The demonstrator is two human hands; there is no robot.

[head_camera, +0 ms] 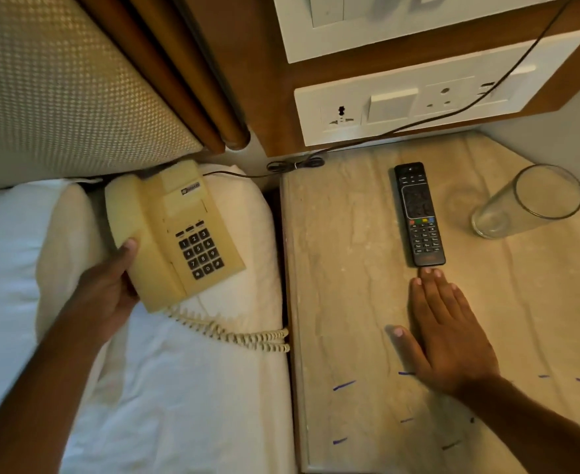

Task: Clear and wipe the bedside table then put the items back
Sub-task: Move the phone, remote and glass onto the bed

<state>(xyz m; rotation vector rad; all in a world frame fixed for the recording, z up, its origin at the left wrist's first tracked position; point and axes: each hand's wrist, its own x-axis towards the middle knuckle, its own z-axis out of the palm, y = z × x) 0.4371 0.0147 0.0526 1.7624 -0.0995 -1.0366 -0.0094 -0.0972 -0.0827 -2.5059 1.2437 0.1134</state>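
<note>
A cream corded telephone (175, 230) rests on the white bedding to the left of the bedside table (343, 302). My left hand (110, 289) grips its near left corner, thumb on the handset. A black remote (418, 213) lies lengthwise on the marble top. My right hand (446, 333) is flat on the table, fingers spread, with its fingertips just short of the remote's near end. A clear drinking glass (531, 200) stands at the table's right side, beyond my right hand.
The phone's coiled cord (247, 335) trails to the table's left edge. A thin black cable (401, 130) runs along the wall past the white socket panel (429, 100). A padded headboard (69, 83) stands behind the white pillow (15, 251). Blue pen marks (345, 384) dot the table's near part.
</note>
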